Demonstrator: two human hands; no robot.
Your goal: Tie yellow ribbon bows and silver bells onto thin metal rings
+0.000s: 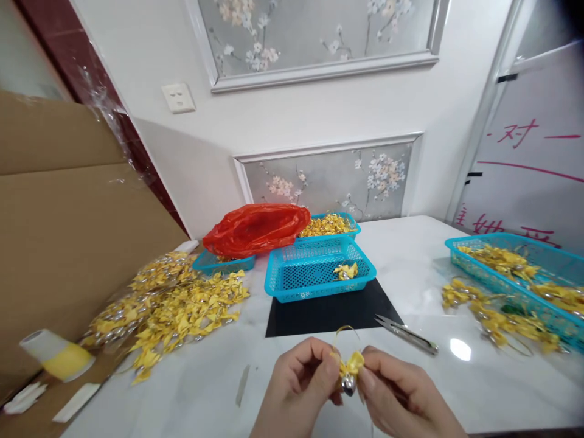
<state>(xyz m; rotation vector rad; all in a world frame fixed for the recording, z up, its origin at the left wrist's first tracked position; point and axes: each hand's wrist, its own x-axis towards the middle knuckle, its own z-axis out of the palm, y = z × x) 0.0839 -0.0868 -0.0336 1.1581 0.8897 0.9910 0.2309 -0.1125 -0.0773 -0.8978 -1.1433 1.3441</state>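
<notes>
Both hands meet low in the middle of the view over the white table (410, 255). My left hand (298, 380) and my right hand (396, 392) pinch a small yellow ribbon bow (350, 365) between fingertips. A little silver bell (348, 384) hangs under the bow, and a thin gold loop rises above it. Just beyond the hands lie small metal snips (406, 333) beside a black mat (333, 310). On the mat's far edge stands a blue basket (292, 277) holding one finished yellow bow (345, 271).
A heap of yellow bows with bells (168, 304) lies at the left by a cardboard sheet (68, 231). A red plastic bag (255, 228) covers another basket. More blue baskets of bows stand behind (328, 225) and at the right (515, 267). A spool of yellow ribbon (57, 356) lies at the far left.
</notes>
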